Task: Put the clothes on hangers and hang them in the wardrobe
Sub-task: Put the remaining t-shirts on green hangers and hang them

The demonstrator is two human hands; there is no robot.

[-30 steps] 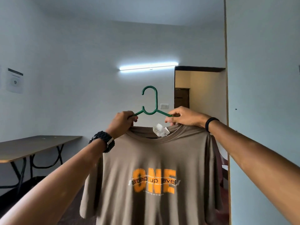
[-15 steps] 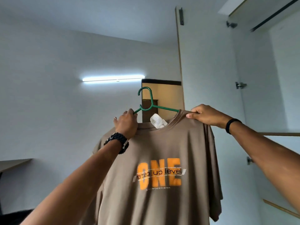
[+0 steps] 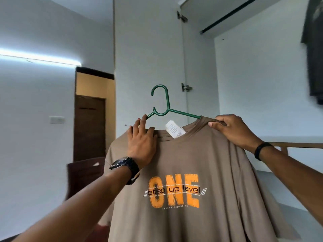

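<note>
Up at the far left we see a lit tube light (image 3: pixel 40 58) on the wall, then a switch plate (image 3: pixel 56 119) and a doorway with a dark wooden door (image 3: pixel 90 128). Our left hand (image 3: pixel 141 142) comes next, a black watch (image 3: pixel 125 167) on its wrist. Its fingers are straight and fairly close together, laid flat on the left shoulder of the brown T-shirt (image 3: pixel 183 172), with the fingertips touching the left arm of the green hanger (image 3: pixel 161 105).

The hanger sits inside the shirt's neck, slightly tilted, its hook standing free in the air in front of the open wardrobe door (image 3: pixel 148 49). A white label (image 3: pixel 174 129) sticks out at the collar, and orange letters reading ONE run across the chest.

Further right, our right hand (image 3: pixel 232 130), with a black band (image 3: pixel 261 150) on the wrist, grips the shirt's right shoulder, fingers curled over the cloth at the hanger's right arm. Above it a dark rail (image 3: pixel 244 13) runs inside the wardrobe (image 3: pixel 253 75), well apart from the hook. At the far right edge a dark garment (image 3: pixel 314 49) hangs.
</note>
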